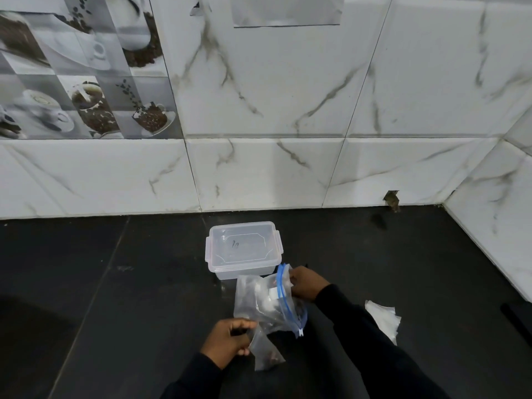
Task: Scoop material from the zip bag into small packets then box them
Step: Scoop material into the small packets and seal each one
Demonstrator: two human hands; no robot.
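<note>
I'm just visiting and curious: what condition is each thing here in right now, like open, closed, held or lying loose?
Plastic box: lid on, standing on the dark counter.
Zip bag: lifted, blue zip end pinched by the right hand.
Small packet: held by the left hand; open or sealed, cannot tell.
Loose packets: lying flat on the counter, untouched.
</note>
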